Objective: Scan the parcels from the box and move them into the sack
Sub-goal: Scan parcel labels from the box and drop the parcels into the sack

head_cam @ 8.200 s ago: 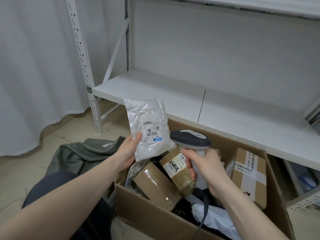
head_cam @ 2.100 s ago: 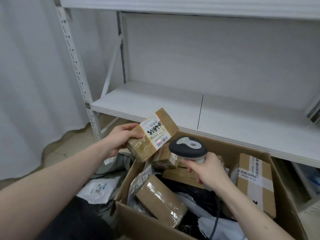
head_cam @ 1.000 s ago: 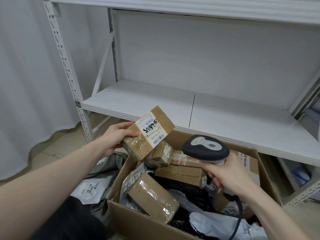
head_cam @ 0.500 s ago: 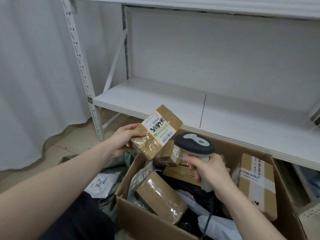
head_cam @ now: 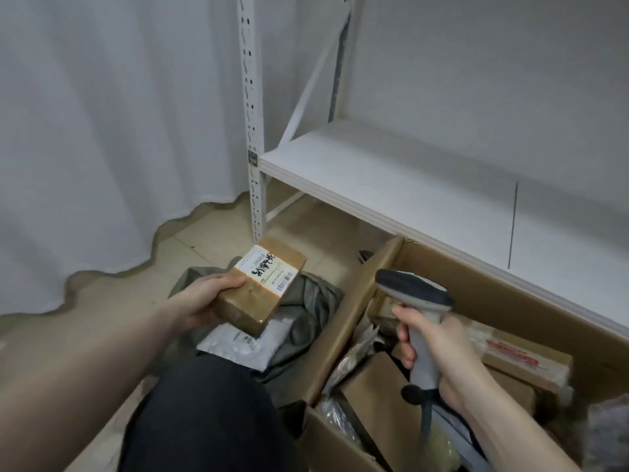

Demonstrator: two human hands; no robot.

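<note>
My left hand point(head_cam: 199, 303) grips a small brown taped parcel point(head_cam: 262, 287) with a white barcode label, held above the grey-green sack point(head_cam: 315, 301) on the floor. A white plastic mailer point(head_cam: 238, 345) lies in the sack's mouth under the parcel. My right hand point(head_cam: 432, 349) grips the handle of a grey barcode scanner point(head_cam: 413, 294), its cable hanging down, over the open cardboard box point(head_cam: 343, 321). Inside the box lie several brown parcels point(head_cam: 377, 396) and plastic bags.
A white metal shelf point(head_cam: 391, 178) runs along behind the box, with its perforated upright point(head_cam: 253, 148) just beyond the sack. A white curtain point(head_cam: 102, 131) hangs at the left over the tiled floor. My dark-trousered knee point(head_cam: 211, 413) sits between sack and box.
My left hand has carried the brown parcel left and down, from over the box to over the sack. The view has swung left. My right hand still holds the scanner over the box.
</note>
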